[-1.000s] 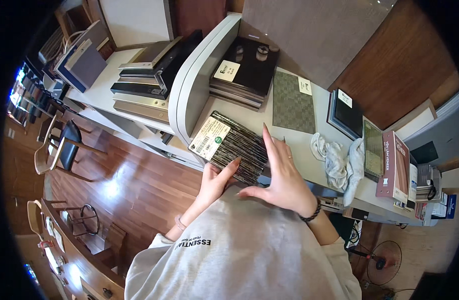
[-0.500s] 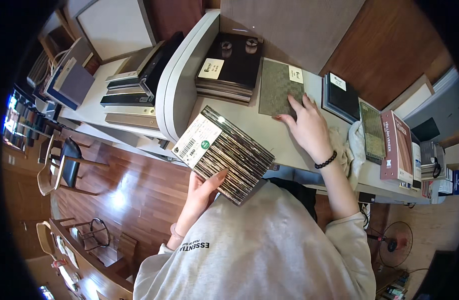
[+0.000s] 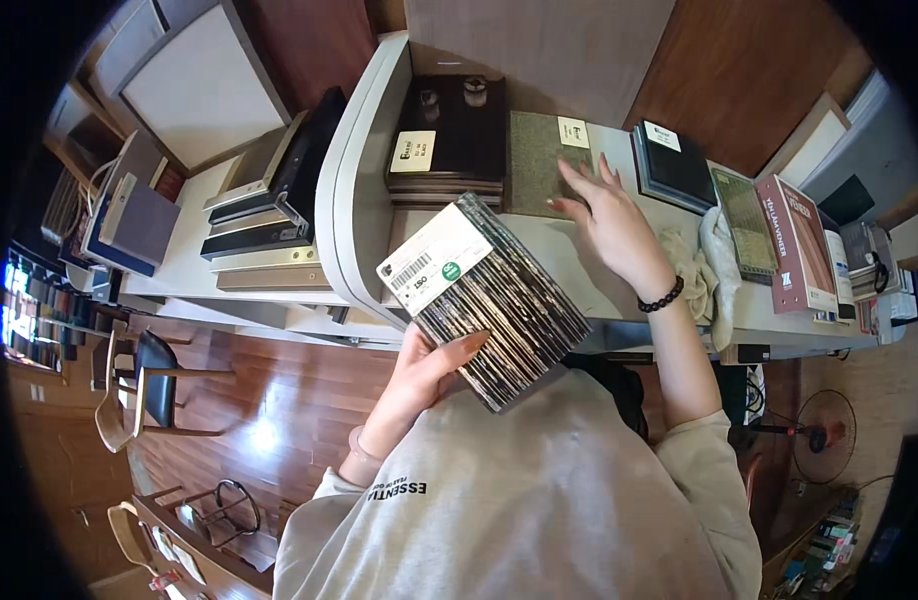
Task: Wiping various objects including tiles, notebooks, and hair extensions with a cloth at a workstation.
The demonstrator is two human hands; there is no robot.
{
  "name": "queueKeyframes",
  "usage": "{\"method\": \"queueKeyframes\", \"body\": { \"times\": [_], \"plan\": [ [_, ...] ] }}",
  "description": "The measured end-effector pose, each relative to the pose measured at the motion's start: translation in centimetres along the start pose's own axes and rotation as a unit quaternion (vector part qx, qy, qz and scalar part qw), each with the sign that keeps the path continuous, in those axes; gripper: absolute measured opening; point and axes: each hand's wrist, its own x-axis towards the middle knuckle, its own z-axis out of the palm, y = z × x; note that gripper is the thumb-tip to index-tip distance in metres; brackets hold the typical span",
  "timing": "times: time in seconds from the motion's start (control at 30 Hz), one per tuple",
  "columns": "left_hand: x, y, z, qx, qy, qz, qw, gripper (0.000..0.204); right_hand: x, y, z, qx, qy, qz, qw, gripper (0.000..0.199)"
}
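Observation:
My left hand (image 3: 434,370) grips a striped sample panel (image 3: 519,310), dark brown and cream, with its thumb across the front. A white label with a green round sticker covers the panel's upper left part, and the panel is tilted over the front of the counter. My right hand (image 3: 619,225) has its fingers spread at the right edge of a grey-green sample panel (image 3: 534,175) lying flat; I cannot tell whether the fingertips touch it. Left of that panel is a stack of dark glossy sample panels (image 3: 469,140) with a pale label on top.
On the white counter (image 3: 619,300), dark sample panels (image 3: 674,165), a crumpled cloth (image 3: 714,275), a green woven-looking sample (image 3: 744,220) and a reddish catalogue (image 3: 799,250) stand at the right. A curved white divider (image 3: 344,190) separates more stacked samples (image 3: 264,235). A chair (image 3: 159,380) stands lower left.
My right hand has lifted its fingers off the grey-green panel's middle toward its right edge. In view, the striped panel in my left hand has shifted right and turned more upright.

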Motion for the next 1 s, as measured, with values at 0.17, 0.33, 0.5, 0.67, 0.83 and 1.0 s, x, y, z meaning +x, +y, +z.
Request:
{"method": "queueKeyframes", "body": {
  "times": [0.17, 0.33, 0.5, 0.67, 0.83, 1.0],
  "plan": [
    [2.5, 0.7, 1.6, -0.035, -0.046, -0.028, 0.998, 0.037, -0.5, -0.1, -5.5, 0.292, -0.089, 0.167, 0.938, 0.05],
    [7.2, 1.0, 3.5, 0.021, -0.09, -0.088, 0.992, 0.039, -4.5, -2.4, -10.0, 0.619, -0.219, 0.254, 0.71, 0.044],
    [11.2, 1.2, 5.1, 0.059, -0.084, -0.15, 0.983, 0.046, -5.2, -0.3, -5.8, 0.715, -0.124, 0.305, 0.617, 0.039],
    [11.2, 1.2, 5.6, 0.022, -0.054, -0.151, 0.987, 0.05, -2.6, 1.6, -3.5, 0.715, -0.077, 0.329, 0.612, 0.036],
    [9.1, -1.8, 4.3, 0.338, 0.016, 0.039, 0.94, 0.051, 0.9, 1.8, -0.5, 0.666, -0.046, 0.363, 0.65, 0.034],
    [7.8, -1.2, 4.8, 0.517, 0.052, 0.121, 0.845, 0.047, 2.9, 1.2, 1.1, 0.667, -0.04, 0.364, 0.649, 0.038]
  ]
}}
